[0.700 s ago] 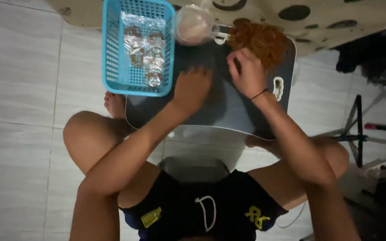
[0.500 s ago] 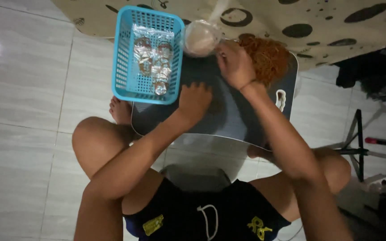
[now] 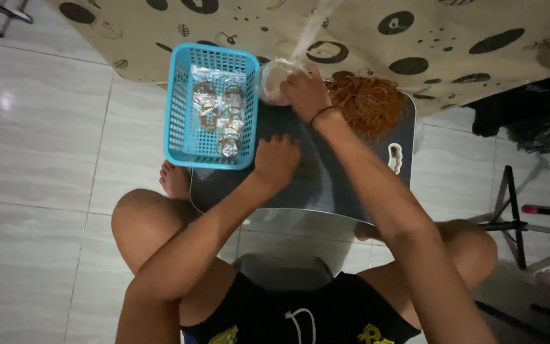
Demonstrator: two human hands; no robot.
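My right hand (image 3: 305, 91) reaches forward and rests on a clear plastic bag (image 3: 274, 79) of pale filling at the far edge of a dark grey tray (image 3: 338, 185). Its fingers close over the bag's side. My left hand (image 3: 277, 159) lies curled on the tray near the blue basket (image 3: 183, 127); I cannot see anything in it. The basket holds several small clear-wrapped packets (image 3: 221, 118). A heap of orange rubber bands (image 3: 367, 105) lies on the tray right of the bag.
A cream cloth with dark round spots (image 3: 415, 38) spreads beyond the tray. White floor tiles (image 3: 33, 140) lie to the left. A black metal stand (image 3: 517, 216) stands at the right. My bare knees frame the tray on both sides.
My right hand moved from the rubber band heap to the left onto the plastic bag. The left hand stayed on the tray. The view tilted forward, showing more of the cloth.
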